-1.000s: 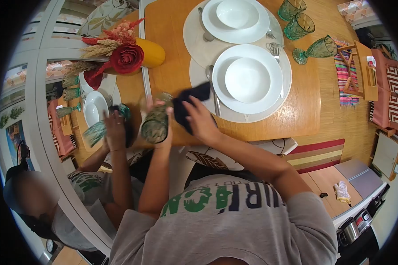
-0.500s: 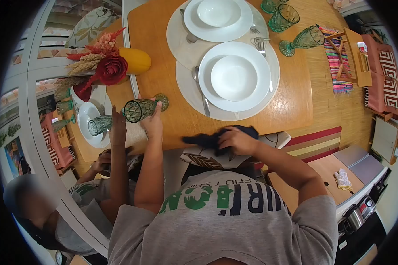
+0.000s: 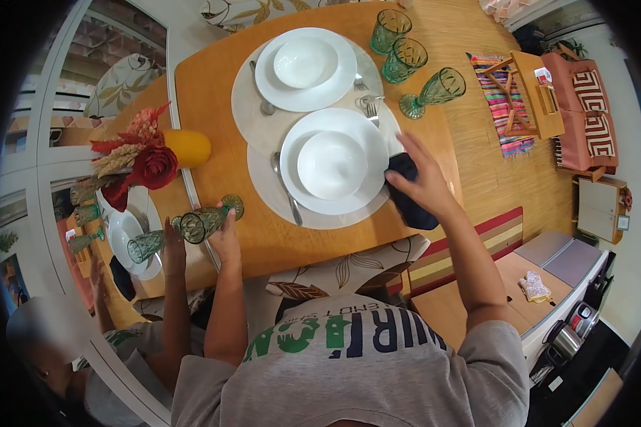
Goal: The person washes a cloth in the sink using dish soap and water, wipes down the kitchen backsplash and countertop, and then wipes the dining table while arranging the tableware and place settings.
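My left hand (image 3: 226,240) is wrapped round the stem of a green glass goblet (image 3: 205,220), tilted on its side beside the mirror at the table's left. My right hand (image 3: 426,183), fingers stretched out and apart, is over a dark cloth (image 3: 410,206) at the table's near right edge. Left of this cloth, a white bowl (image 3: 331,165) sits on a white plate (image 3: 292,193) over a round pale placemat (image 3: 260,178). A spoon (image 3: 285,186) lies left of the plate, and a fork (image 3: 372,112) lies to its upper right.
Farther back are a second bowl (image 3: 306,62) and plate (image 3: 265,84). Several green goblets (image 3: 443,87) stand at the back right. A yellow vase (image 3: 189,148) with red flowers (image 3: 153,167) is against the mirror (image 3: 53,235). A patterned chair seat (image 3: 320,274) is below the table edge.
My right hand has moved from the near edge to the right of the plate, and its fingers have opened over the dark cloth lying there. My left hand still holds the goblet.
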`<state>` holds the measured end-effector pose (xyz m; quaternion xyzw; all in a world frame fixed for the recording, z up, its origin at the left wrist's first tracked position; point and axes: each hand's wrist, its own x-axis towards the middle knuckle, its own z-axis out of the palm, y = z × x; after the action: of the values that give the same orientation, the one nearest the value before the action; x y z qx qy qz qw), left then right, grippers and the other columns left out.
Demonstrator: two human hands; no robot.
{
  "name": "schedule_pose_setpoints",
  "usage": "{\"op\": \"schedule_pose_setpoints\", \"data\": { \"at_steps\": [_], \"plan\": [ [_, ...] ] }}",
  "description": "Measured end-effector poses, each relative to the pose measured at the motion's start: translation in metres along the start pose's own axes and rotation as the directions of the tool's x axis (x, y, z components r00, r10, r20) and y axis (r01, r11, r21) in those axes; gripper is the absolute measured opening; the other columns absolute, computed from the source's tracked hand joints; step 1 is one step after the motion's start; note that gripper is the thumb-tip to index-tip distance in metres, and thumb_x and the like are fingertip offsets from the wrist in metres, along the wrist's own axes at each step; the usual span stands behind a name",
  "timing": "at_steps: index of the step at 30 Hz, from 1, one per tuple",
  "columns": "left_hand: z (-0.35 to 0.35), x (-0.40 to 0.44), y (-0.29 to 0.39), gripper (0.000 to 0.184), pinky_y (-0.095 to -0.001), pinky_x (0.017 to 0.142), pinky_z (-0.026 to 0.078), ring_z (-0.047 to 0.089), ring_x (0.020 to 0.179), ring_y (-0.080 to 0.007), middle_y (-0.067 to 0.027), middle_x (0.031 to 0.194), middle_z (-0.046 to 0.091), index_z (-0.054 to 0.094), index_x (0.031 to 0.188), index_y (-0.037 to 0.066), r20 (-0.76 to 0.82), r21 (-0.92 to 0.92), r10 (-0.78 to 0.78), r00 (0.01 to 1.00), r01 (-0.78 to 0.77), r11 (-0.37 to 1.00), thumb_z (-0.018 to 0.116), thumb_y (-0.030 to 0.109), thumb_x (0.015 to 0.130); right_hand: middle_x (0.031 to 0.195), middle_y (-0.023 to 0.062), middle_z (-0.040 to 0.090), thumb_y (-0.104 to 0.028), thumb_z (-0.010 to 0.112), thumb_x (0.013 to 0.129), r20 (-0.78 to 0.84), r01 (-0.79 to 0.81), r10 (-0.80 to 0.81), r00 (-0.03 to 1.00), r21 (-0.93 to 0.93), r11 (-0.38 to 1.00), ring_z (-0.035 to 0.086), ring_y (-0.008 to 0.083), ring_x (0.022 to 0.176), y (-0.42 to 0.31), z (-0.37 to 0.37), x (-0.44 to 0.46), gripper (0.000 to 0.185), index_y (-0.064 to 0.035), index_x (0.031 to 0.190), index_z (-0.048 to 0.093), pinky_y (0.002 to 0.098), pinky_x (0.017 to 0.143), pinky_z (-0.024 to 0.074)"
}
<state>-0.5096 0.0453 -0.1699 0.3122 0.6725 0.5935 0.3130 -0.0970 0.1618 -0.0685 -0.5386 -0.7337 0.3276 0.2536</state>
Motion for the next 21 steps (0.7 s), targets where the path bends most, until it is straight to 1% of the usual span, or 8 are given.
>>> {"op": "schedule_pose_setpoints", "data": {
  "at_steps": [1,3,5,7,11,13,17,21],
  "plan": [
    [-0.007,0.0,-0.014,0.08,-0.0311,0.094,0.043,0.053,0.104,-0.0185,-0.011,0.113,0.054,0.017,0.144,0.0,0.031,-0.036,-0.04,0.999,0.041,0.999,0.064,-0.007,0.081,0.14,0.0239,0.036,-0.022,0.073,0.073,-0.106,0.026,-0.019,0.994,0.064,0.998,0.033,0.0396,0.13,-0.011,0.005,0.026,0.067,-0.0048,0.132,0.045,0.0548,0.106,0.0246],
    [-0.006,0.001,-0.023,0.079,-0.0316,0.095,0.043,0.053,0.107,-0.0188,-0.0112,0.115,0.054,0.017,0.144,0.0,0.062,-0.078,-0.073,0.995,0.078,0.994,0.064,-0.007,0.081,0.14,0.0246,0.035,-0.027,0.074,0.072,-0.256,0.217,-0.269,0.929,-0.211,0.953,0.035,0.0408,0.129,-0.025,0.002,0.089,0.072,-0.0057,0.133,0.043,0.0555,0.104,0.0283],
    [-0.009,-0.001,-0.02,0.076,-0.0321,0.097,0.042,0.051,0.111,-0.0191,-0.0109,0.117,0.054,0.019,0.144,0.0,0.041,-0.061,-0.153,0.987,0.155,0.986,0.064,-0.005,0.082,0.141,0.0236,0.035,-0.028,0.076,0.069,-0.25,-0.028,-0.176,0.952,-0.644,0.765,0.036,0.0404,0.129,-0.047,-0.029,0.144,0.077,-0.0053,0.134,0.041,0.049,0.104,0.0323],
    [-0.003,-0.006,-0.007,0.075,-0.0322,0.097,0.041,0.051,0.11,-0.0188,-0.0105,0.118,0.054,0.022,0.143,0.0,0.022,-0.04,-0.118,0.993,0.119,0.992,0.064,-0.004,0.082,0.135,0.0261,0.041,-0.028,0.079,0.065,-0.212,-0.327,0.252,0.944,-0.694,0.641,0.038,0.0417,0.127,-0.076,-0.075,0.163,0.085,-0.0059,0.136,0.038,0.0455,0.104,0.0333],
    [-0.01,0.003,-0.022,0.07,-0.0322,0.098,0.04,0.052,0.107,-0.0179,-0.0074,0.116,0.056,0.028,0.142,0.001,-0.006,0.057,-0.036,0.999,0.037,0.998,0.067,0.005,0.084,0.117,0.0251,0.056,-0.025,0.082,0.06,-0.103,-0.17,0.151,0.983,-0.823,0.543,0.049,0.0365,0.118,0.019,-0.099,0.134,0.078,-0.003,0.125,0.045,0.0422,0.095,0.0413],
    [-0.014,0.001,-0.02,0.068,-0.0323,0.097,0.039,0.052,0.106,-0.018,-0.0064,0.115,0.057,0.03,0.141,0.002,0.009,0.213,-0.029,1.0,0.027,0.977,0.067,0.009,0.085,0.103,0.0188,0.06,-0.016,0.082,0.058,-0.111,-0.234,0.208,0.972,-0.537,0.81,0.057,0.0328,0.101,0.037,-0.097,0.126,0.068,-0.002,0.116,0.049,0.0398,0.084,0.0451],
    [-0.008,-0.009,0.003,0.061,-0.0322,0.097,0.038,0.053,0.104,-0.0191,-0.0057,0.111,0.059,0.037,0.139,0.005,0.05,0.394,-0.065,0.997,0.04,0.918,0.065,0.018,0.087,0.099,0.0202,0.062,-0.014,0.081,0.059,-0.045,-0.163,0.167,0.985,-0.555,0.816,0.061,0.0382,0.092,-0.047,-0.105,0.116,0.063,-0.0004,0.113,0.051,0.0418,0.079,0.0471],
    [-0.01,-0.011,0.0,0.06,-0.0327,0.095,0.039,0.053,0.102,-0.0194,-0.0061,0.108,0.059,0.039,0.138,0.004,0.063,0.424,-0.056,0.996,0.024,0.905,0.065,0.02,0.086,0.092,0.0175,0.064,-0.011,0.08,0.059,0.132,0.026,0.013,0.991,-0.293,0.956,0.062,0.033,0.084,-0.144,-0.096,0.144,0.056,-0.0017,0.108,0.054,0.0378,0.076,0.048]
  ]
}}
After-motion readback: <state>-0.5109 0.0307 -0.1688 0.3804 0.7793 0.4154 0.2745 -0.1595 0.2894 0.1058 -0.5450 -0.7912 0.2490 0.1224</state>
